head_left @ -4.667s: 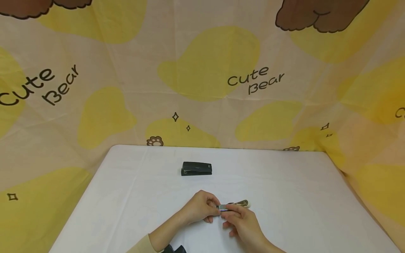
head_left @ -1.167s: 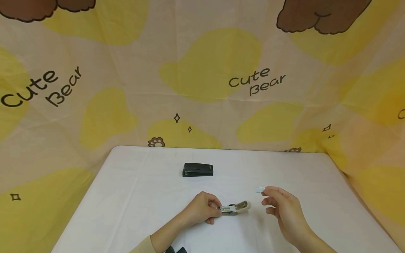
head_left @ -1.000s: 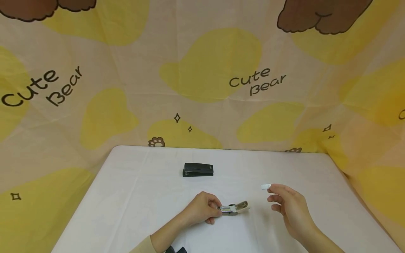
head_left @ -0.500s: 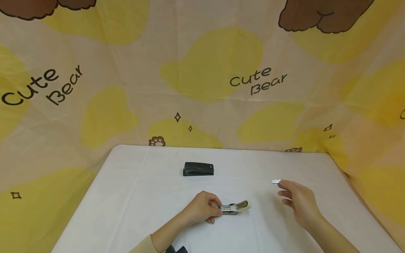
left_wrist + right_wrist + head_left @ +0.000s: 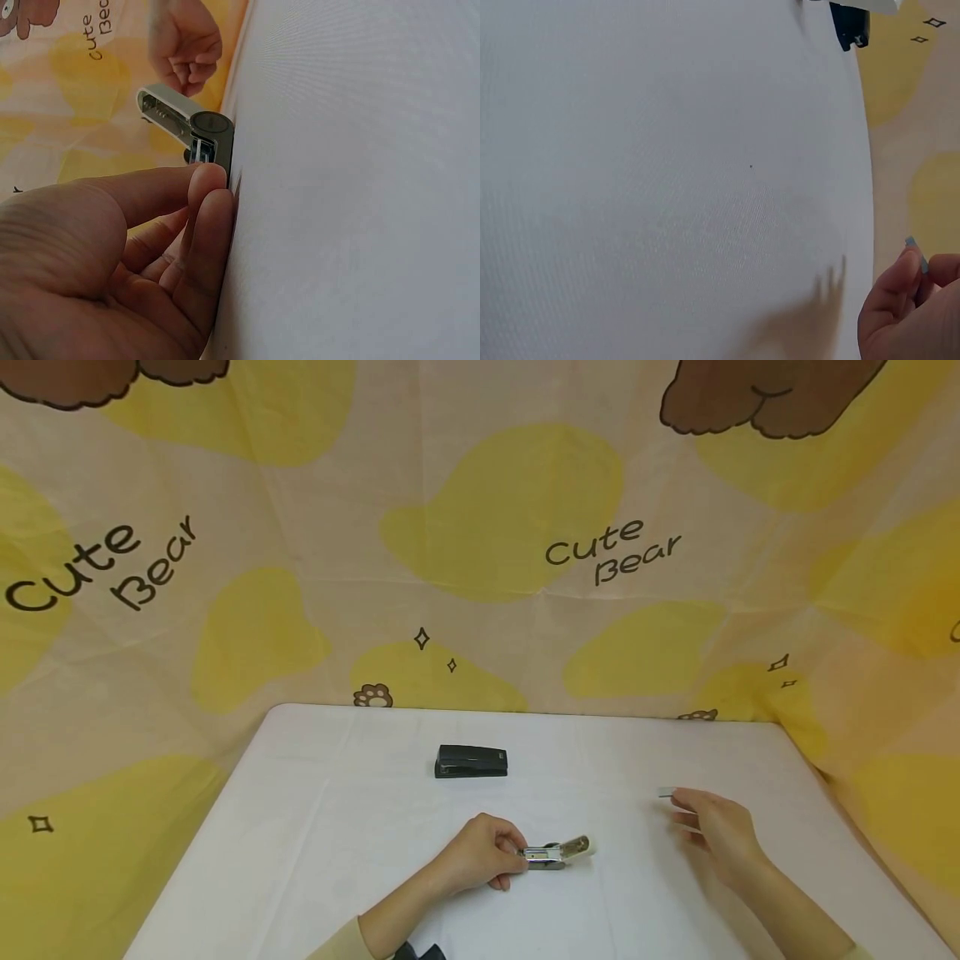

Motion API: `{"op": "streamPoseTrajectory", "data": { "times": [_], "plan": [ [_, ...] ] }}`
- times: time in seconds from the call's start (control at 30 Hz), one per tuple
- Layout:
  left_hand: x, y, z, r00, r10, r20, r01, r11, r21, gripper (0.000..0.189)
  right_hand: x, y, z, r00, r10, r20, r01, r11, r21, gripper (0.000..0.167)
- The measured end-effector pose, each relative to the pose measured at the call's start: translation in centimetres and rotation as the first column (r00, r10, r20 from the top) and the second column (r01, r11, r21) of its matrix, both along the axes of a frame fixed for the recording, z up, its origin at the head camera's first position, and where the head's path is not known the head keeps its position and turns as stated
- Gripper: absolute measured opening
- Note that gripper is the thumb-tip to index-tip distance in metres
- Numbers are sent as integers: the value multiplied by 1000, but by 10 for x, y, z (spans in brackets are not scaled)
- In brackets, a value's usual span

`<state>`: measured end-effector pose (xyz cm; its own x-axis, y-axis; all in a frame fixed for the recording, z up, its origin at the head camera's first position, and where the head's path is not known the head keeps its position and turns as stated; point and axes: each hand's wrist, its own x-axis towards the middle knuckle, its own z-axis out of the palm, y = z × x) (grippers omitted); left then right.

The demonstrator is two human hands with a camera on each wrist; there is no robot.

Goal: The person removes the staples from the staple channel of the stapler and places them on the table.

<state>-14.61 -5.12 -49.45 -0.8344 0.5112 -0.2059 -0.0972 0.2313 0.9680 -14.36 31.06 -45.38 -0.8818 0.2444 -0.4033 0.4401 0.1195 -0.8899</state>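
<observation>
A small pale stapler [image 5: 551,856] lies on the table with its top swung open to the right, showing the metal channel. My left hand [image 5: 482,853] pinches its left end between thumb and fingers. In the left wrist view the raised cover of the stapler [image 5: 166,112] stands tilted up from the grey base, and my fingers hide the near end. Off to the right, over the table, my right hand [image 5: 722,828] pinches a short silvery strip of staples [image 5: 666,792] by one end. The strip of staples [image 5: 916,253] also pokes from my fingertips in the right wrist view.
A black stapler [image 5: 471,762] sits farther back on the white table [image 5: 360,793]. Part of a dark object [image 5: 420,952] shows at the bottom edge, beside my left forearm. A patterned yellow cloth [image 5: 495,518] hangs behind and along the sides.
My right hand has left the stapler and moved right and away with the strip of staples, lowering slightly at the end. My left hand keeps holding the stapler in place.
</observation>
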Motion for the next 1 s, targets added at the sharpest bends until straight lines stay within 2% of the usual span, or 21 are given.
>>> {"op": "streamPoseTrajectory", "data": {
  "times": [0.33, 0.63, 1.0],
  "plan": [
    [0, 1, -1, 1000, -1, 7, 1, 1000, 3, 13, -7, 8, -11, 999, 28, 26, -28, 1000, 2, 58],
    [-1, 0, -2, 1000, 0, 3, 0, 1000, -4, 13, -13, 6, -18, 999, 48, 12, -48, 997, 65, 53],
    [-1, 0, -2, 1000, -5, 3, 5, 1000, -2, 13, -13, 8, -19, 998, 53, 18, -54, 991, 124, 48]
  ]
}}
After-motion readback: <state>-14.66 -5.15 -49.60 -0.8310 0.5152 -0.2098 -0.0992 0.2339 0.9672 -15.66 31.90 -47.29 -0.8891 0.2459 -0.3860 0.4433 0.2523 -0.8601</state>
